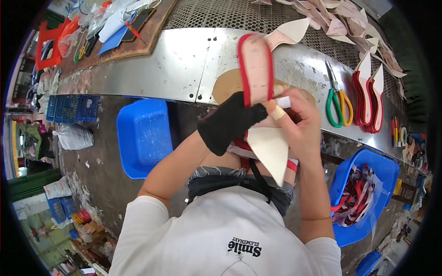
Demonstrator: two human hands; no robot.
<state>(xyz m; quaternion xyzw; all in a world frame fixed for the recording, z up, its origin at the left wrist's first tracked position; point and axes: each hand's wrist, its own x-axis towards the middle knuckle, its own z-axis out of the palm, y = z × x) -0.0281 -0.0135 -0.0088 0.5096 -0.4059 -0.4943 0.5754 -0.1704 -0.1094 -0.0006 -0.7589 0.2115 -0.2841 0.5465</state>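
Observation:
My left hand [228, 122], in a black glove, is closed round the middle of a shoe insole [257, 64]. The insole's heel end is pale pink with a red rim and points away from me. Its white pointed toe [269, 149] hangs toward my lap. My right hand [303, 122], with tape wrapped on its fingers, pinches at the insole's right side, where the exact grip is partly covered. Beneath the hands, a brown rounded board [224, 86] lies on the metal table edge. Scissors [338, 101] with one green and one yellow handle lie to the right.
Two stacks of red-rimmed insoles [376, 99] lie beyond the scissors. A loose insole [290, 33] and a pile of pale pieces [343, 18] rest on the mesh tabletop [198, 16]. Blue bins stand below: one at left [142, 138], one at right [343, 230] holding red scraps.

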